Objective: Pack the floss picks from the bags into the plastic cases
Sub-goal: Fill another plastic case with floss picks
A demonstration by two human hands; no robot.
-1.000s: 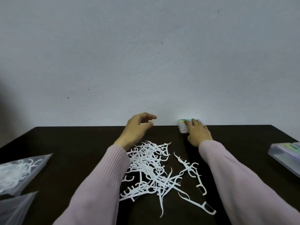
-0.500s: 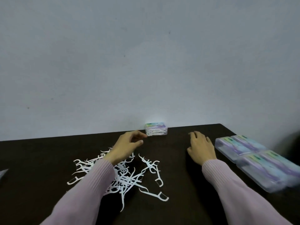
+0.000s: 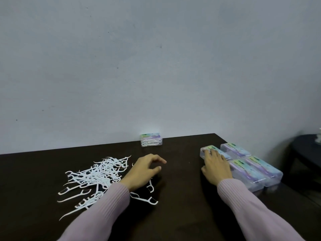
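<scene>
The right hand (image 3: 216,168) has moved from bare counter (image 3: 180,197) onto the nearest of four cases (image 3: 209,150), fingers spread flat on its lid. The left hand (image 3: 144,170) hovers loosely curled, empty, beside the loose picks (image 3: 97,178). A filled case (image 3: 151,142) sits by the wall.
</scene>
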